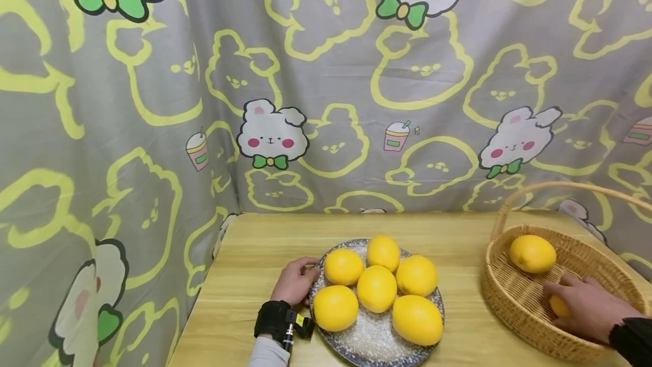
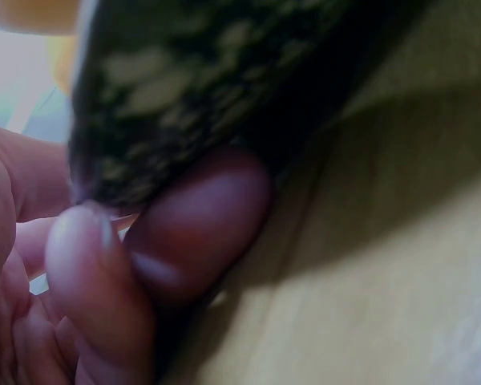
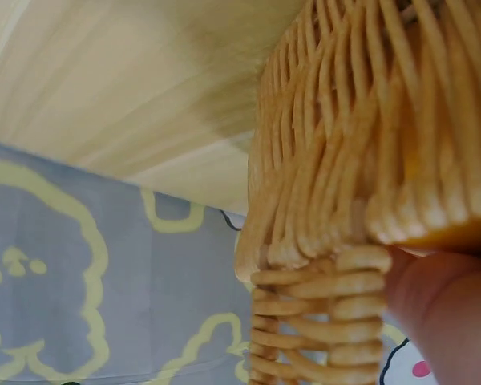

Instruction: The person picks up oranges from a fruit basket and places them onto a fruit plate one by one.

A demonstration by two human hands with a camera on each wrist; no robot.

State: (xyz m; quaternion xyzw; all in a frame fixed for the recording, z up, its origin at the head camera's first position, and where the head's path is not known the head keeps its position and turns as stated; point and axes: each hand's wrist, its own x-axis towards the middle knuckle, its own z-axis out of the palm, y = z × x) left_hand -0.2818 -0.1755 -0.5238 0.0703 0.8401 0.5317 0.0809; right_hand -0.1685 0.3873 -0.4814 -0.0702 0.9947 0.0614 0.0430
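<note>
A round speckled plate [image 1: 374, 350] with a dark rim holds several yellow lemons [image 1: 377, 289]. At its left edge my left hand [image 1: 295, 282] grips the rim; the left wrist view shows fingertips [image 2: 200, 233] tucked against the underside of the plate [image 2: 160, 88]. To the right, my right hand [image 1: 586, 304] reaches into an oval wicker basket [image 1: 509, 310], its fingers curled over a lemon [image 1: 559, 306] that they mostly cover. Another lemon [image 1: 532, 254] lies farther back inside the basket. Basket weave [image 3: 321, 152] hides most of the right hand in the right wrist view.
The basket's tall arched handle [image 1: 575, 186] rises above it at the back. Wood-grain tabletop [image 1: 265, 237] lies under everything. A grey curtain [image 1: 326, 84] with cartoon prints hangs behind the table and along its left side.
</note>
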